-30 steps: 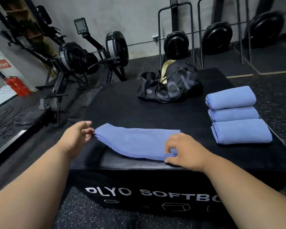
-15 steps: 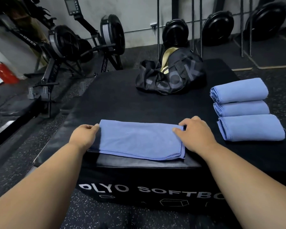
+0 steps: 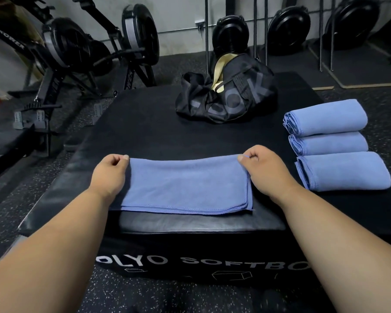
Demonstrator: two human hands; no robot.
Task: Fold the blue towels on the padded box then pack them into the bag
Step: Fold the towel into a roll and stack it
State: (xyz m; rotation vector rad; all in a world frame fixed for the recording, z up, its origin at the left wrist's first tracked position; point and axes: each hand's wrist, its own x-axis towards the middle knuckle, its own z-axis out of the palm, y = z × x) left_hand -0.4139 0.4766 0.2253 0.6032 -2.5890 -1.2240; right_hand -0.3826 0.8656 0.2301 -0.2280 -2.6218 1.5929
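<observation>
You stand at a black padded box (image 3: pixel 145 132) on a speckled rubber floor (image 3: pixel 43 184), rowing machines (image 3: pixel 77 48) at ten o'clock and more black machines along the grey wall at one and two o'clock. Your left hand (image 3: pixel 110 172) pinches the far left corner of the half-folded blue towel (image 3: pixel 185 184) at six o'clock, fingers curled; your right hand (image 3: pixel 264 170) pinches the far right corner the same way. The black bag (image 3: pixel 228 96) sits open at twelve o'clock, well apart from the towel. Three folded towels (image 3: pixel 334 143) lie in a row at three o'clock. The box's front lettering is cut off by your arms.
</observation>
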